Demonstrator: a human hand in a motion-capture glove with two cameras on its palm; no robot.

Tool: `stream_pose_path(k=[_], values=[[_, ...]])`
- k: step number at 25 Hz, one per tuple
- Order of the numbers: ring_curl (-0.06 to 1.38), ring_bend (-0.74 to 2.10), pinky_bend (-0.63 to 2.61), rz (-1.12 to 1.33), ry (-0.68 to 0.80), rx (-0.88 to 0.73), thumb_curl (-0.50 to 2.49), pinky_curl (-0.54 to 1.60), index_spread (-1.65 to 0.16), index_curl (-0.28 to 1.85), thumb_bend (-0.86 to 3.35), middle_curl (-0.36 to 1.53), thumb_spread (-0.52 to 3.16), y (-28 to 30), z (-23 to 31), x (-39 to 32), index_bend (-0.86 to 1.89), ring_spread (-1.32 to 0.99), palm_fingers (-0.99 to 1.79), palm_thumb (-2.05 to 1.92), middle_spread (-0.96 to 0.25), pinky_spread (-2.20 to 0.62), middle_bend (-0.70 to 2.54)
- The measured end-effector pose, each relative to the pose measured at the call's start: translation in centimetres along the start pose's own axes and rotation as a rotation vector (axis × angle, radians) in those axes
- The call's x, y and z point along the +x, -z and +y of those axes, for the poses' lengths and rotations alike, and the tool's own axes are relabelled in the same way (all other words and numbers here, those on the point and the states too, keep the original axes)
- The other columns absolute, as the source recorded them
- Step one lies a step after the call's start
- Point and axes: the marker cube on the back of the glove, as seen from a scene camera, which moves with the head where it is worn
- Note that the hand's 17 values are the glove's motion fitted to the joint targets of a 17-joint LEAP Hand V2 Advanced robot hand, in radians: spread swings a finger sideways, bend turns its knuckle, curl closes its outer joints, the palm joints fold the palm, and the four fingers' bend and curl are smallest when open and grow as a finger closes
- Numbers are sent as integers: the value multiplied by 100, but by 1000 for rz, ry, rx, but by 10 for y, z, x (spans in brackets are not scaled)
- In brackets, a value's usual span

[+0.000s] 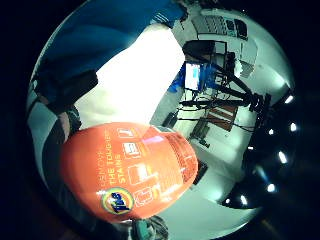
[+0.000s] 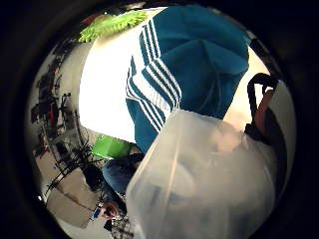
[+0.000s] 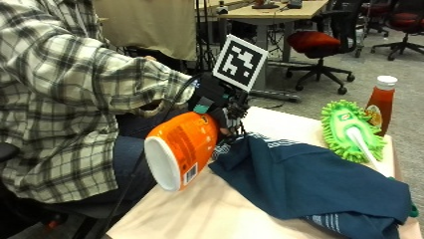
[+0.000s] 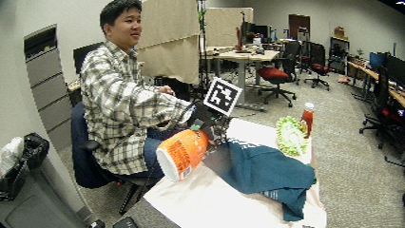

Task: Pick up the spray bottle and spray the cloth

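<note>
Pale table (image 3: 199,209) in an office; grey carpet, red chair (image 3: 318,42) behind. Right hand (image 3: 215,102) grips the orange plastic bottle (image 3: 182,149) near its top, fingers curled round it (bottle tilted, white base toward the camera), just above the table edge. Soft teal cloth (image 3: 311,184) lies crumpled beside it; fuzzy green duster (image 3: 348,129), ketchup bottle (image 3: 381,102) beyond.
</note>
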Motion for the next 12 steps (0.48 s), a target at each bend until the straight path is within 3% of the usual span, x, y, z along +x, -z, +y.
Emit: stream_pose_path(k=[6,12], values=[[48,61,27,-135,96,67,72,39,-27,59,-3,52,-18,12,15,-8,42,-23,133,108,-16,-13,60],[48,61,27,-720,233,217,71,39,-27,60,-3,52,-18,48,36,-1,43,-23,133,108,-16,-13,60]])
